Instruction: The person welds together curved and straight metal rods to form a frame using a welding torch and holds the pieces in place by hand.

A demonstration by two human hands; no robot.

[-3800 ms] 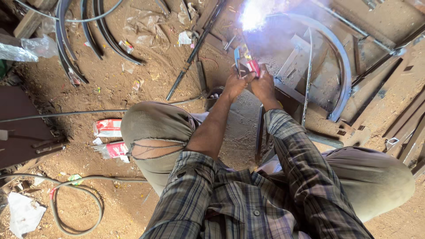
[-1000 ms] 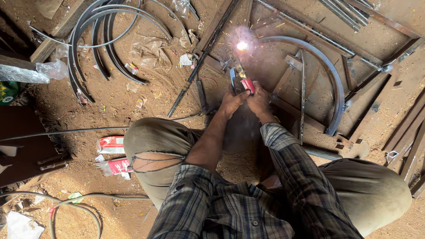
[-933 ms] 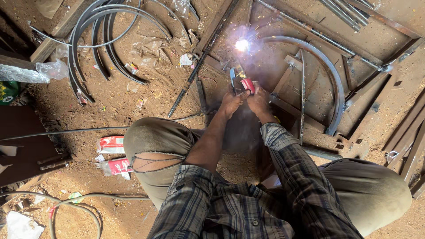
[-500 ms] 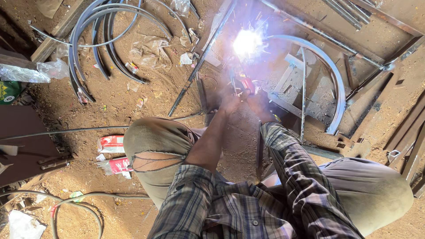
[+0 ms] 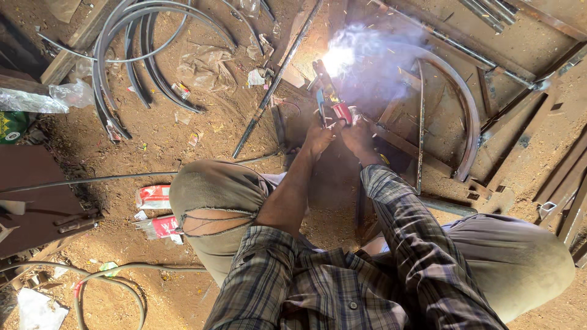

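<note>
Sandy, littered workshop ground [image 5: 153, 140] fills the view, brown and gritty, strewn with scrap metal and crumpled paper.

At its upper middle a welding electrode holder [image 5: 333, 107], red and blue at the grip, points up toward a white arc flare [image 5: 338, 59] wrapped in pale smoke. Both hands are closed around the holder: the left hand [image 5: 319, 135] curls on its near side, and the right hand [image 5: 358, 133] wraps the handle from the right, the two touching each other. The flare sits on a rusty steel frame [image 5: 428, 156] of flat bars lying on the ground, with a curved steel bar [image 5: 465, 116] arching beside it.

A long thin rod [image 5: 275, 82] runs diagonally just left of the hands. Further left lie several bent steel hoops [image 5: 131, 73], dull grey and smooth. Near the left knee, in torn greyish trousers, lie two red-and-white packets [image 5: 156, 211]. A grey cable [image 5: 110, 278] loops over the dirt at lower left. The sleeves are a dark checked cloth.
</note>
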